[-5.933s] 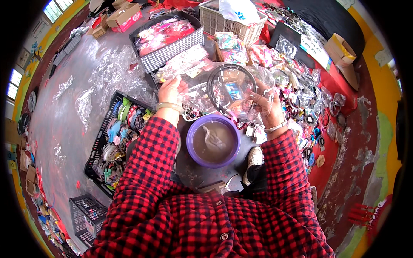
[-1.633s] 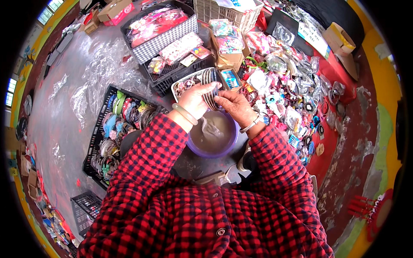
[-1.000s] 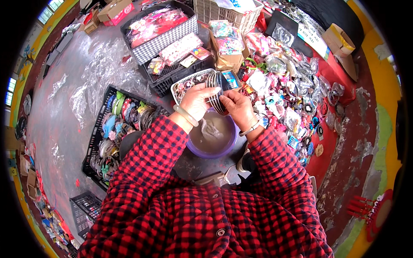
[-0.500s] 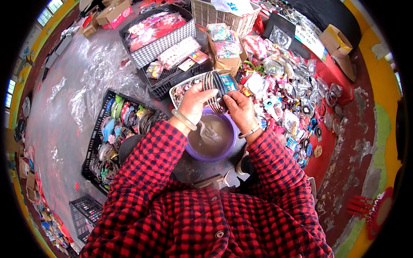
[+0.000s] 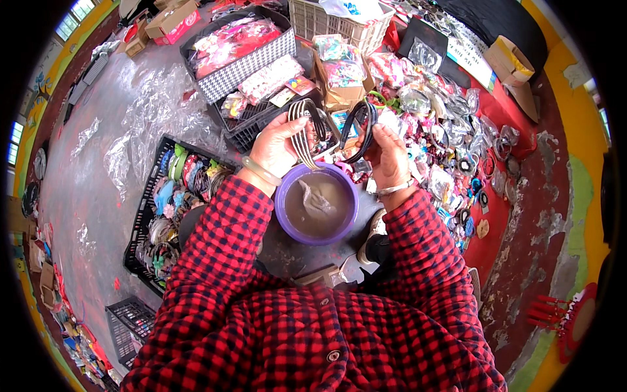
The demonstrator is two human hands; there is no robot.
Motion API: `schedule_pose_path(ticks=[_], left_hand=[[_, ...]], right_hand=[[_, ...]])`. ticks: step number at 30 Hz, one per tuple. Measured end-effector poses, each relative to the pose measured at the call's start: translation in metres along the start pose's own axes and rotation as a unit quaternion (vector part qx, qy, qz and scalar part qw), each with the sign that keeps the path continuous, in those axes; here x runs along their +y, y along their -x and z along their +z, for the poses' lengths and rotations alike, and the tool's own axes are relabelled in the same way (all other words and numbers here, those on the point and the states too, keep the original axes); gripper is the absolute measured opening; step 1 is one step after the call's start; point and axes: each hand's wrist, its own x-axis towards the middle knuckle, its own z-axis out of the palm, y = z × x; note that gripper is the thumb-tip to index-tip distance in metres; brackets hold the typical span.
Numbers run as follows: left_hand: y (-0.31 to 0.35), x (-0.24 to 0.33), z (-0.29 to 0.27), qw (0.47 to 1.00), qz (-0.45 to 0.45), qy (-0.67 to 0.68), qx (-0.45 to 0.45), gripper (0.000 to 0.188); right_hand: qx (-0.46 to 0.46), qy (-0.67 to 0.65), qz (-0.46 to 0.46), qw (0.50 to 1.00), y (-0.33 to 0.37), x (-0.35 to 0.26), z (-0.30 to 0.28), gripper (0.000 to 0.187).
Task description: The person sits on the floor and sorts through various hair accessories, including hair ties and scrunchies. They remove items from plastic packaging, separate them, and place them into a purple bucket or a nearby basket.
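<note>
Headbands (image 5: 301, 145) gripped in left hand (image 5: 273, 149) and right hand (image 5: 391, 159), purple basin (image 5: 317, 240) below, filled crate (image 5: 138, 228) leftward

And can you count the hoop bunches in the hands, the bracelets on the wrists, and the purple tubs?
Held hoop bunches: 2
Wrist bracelets: 2
Purple tub: 1
Total: 5

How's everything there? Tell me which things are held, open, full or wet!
Left hand: closed on striped hoops
Striped hoops: held, bunched together
Right hand: closed on black hoops
Black hoops: held, apart from the striped ones
Purple basin: open, holding murky water
Pale cloth-like lump: lying in the water
Big black basket: open, piled with hair bands
Patterned bin: open, heaped with wrapped things
</note>
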Motion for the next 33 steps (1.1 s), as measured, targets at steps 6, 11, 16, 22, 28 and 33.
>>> schedule_pose_path(ticks=[6, 11, 16, 22, 28, 33], left_hand=[[-0.001, 0.002, -0.008, 0.999, -0.020, 0.044, 0.000, 0.012], [0.002, 0.003, -0.007, 0.996, -0.034, 0.069, -0.046, 0.013], [0.005, 0.006, -0.001, 0.992, -0.027, 0.067, -0.101, 0.014], [0.012, 0.002, 0.017, 0.993, -0.061, -0.052, -0.083, 0.016], [0.010, -0.013, 0.029, 0.982, -0.019, -0.163, -0.088, 0.017], [0.004, -0.031, 0.020, 0.982, 0.026, -0.180, -0.047, 0.021]], right_hand=[[-0.045, -0.020, -0.052, 0.997, -0.007, -0.005, -0.014, 0.018], [-0.012, 0.046, -0.110, 0.993, -0.001, -0.018, -0.002, 0.019], [-0.053, 0.099, -0.145, 0.983, 0.001, -0.025, -0.004, 0.019], [-0.102, 0.137, -0.130, 0.977, 0.007, -0.023, -0.001, 0.019], [-0.145, 0.227, -0.111, 0.957, 0.014, -0.016, 0.008, 0.018], [-0.155, 0.279, -0.137, 0.938, 0.017, 0.001, 0.015, 0.015]])
